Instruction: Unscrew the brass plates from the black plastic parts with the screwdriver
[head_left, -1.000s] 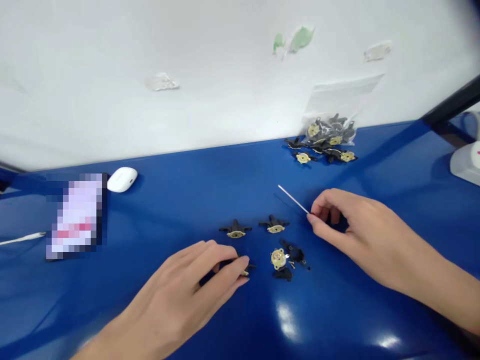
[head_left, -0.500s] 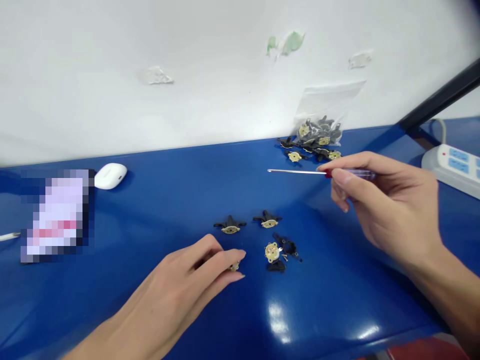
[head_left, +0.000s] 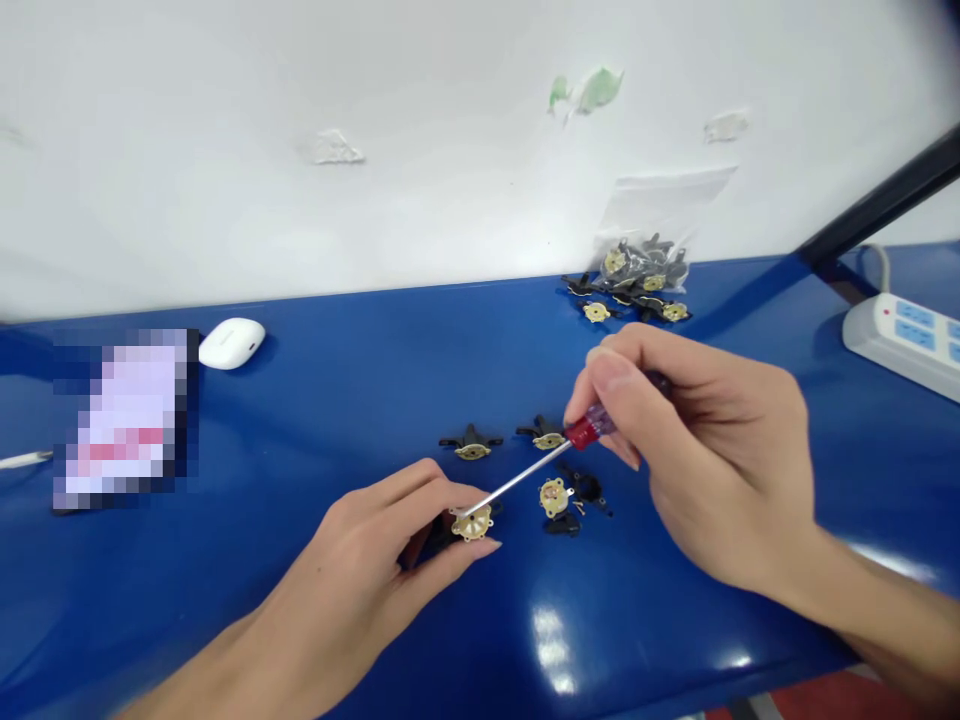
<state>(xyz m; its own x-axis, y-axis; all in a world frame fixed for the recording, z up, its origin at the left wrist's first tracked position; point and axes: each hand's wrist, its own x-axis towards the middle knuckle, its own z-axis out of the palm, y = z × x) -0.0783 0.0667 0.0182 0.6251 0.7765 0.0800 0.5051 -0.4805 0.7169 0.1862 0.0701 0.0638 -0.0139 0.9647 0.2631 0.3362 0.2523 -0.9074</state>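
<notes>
Power strip [head_left: 900,343] and white earbud case [head_left: 232,343]

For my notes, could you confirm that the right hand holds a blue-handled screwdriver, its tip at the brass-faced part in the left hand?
Not quite: the head view shows a red handle, not blue. Otherwise, the right hand holds the screwdriver, its tip at the brass-faced part in the left hand.

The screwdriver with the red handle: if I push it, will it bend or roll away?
The screwdriver will probably feel stiff, since its thin metal shaft looks straight. Its round-looking red handle might let it roll on the shiny blue table if set down.
</notes>
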